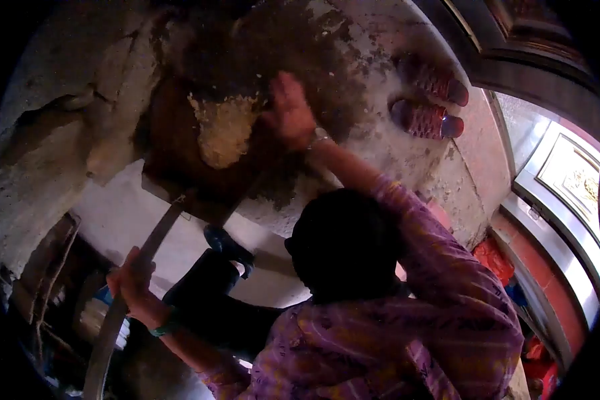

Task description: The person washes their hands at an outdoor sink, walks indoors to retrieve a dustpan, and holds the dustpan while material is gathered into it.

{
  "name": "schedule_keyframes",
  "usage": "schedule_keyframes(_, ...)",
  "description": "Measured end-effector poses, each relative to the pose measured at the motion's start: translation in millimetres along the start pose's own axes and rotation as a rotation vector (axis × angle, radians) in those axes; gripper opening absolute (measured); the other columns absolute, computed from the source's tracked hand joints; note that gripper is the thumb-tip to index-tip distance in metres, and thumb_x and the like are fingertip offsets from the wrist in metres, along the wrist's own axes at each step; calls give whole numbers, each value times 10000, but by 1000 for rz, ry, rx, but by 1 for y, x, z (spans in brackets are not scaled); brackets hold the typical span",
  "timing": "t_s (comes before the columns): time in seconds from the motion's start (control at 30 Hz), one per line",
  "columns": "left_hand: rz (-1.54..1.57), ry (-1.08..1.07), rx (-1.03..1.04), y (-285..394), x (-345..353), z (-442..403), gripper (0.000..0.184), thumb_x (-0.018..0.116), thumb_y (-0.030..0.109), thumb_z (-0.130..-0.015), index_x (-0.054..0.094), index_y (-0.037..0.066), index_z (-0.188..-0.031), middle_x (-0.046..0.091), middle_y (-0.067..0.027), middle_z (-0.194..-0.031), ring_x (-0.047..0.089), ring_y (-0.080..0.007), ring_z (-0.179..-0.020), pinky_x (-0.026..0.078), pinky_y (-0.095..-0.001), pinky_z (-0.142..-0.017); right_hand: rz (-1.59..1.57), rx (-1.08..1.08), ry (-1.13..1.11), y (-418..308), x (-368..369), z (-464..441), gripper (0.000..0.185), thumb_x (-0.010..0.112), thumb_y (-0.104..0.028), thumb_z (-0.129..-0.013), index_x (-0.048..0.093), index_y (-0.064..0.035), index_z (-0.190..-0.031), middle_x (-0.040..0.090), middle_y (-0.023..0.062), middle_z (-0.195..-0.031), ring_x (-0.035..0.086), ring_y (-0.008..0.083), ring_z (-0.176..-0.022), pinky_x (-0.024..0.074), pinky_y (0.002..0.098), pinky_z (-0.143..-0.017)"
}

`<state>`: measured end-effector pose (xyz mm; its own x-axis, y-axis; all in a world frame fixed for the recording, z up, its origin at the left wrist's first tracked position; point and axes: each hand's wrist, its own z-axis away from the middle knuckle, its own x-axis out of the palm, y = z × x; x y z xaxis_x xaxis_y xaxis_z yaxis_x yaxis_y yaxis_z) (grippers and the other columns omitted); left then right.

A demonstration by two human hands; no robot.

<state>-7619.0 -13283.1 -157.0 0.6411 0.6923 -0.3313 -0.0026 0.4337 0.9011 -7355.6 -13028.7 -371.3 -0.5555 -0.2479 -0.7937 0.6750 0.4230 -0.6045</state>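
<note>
My left hand [133, 287], with a green bangle at the wrist, is wrapped round a long flat bar [107, 340]. The bar's far end reaches the edge of a dark brown flat-edged piece [173, 147]; whether they are joined, I cannot tell. A pale yellow crumbly heap [227, 130] lies on that dark piece. Just right of the heap is my right hand [290, 113], slightly blurred, a band at its wrist, fingers outstretched and nothing seen in it. A dark-haired head [347, 247] and a purple patterned shirt [380, 340] fill the lower middle.
Dark wet-looking patches mark the rough floor [373, 100]. A pair of reddish shoes [430, 120] stands at upper right, near a doorway with a metal frame [547, 213]. Red plastic [493, 260] lies beside the doorway. Sticks [50, 287] lean at lower left.
</note>
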Motion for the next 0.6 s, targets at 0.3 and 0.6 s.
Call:
schedule_keyframes(0.3,-20,177,-2,30,41,9,115,496,133,-753,489,75,-851,576,-146,-826,573,-219,-734,492,-321,-583,-166,22,86,58,-45,-56,379,415,-221,-787,424,18,-1082,371,169,-1181,321,300,-1115,255,374,-936)
schedule_keyframes(0.6,-223,186,44,44,49,10,155,495,139,-761,558,0,-790,578,-141,-789,571,-195,-713,483,-283,-561,-68,-504,-156,-11,-9,-22,440,441,-164,-758,353,26,-1145,328,192,-1210,286,339,-1130,211,412,-952)
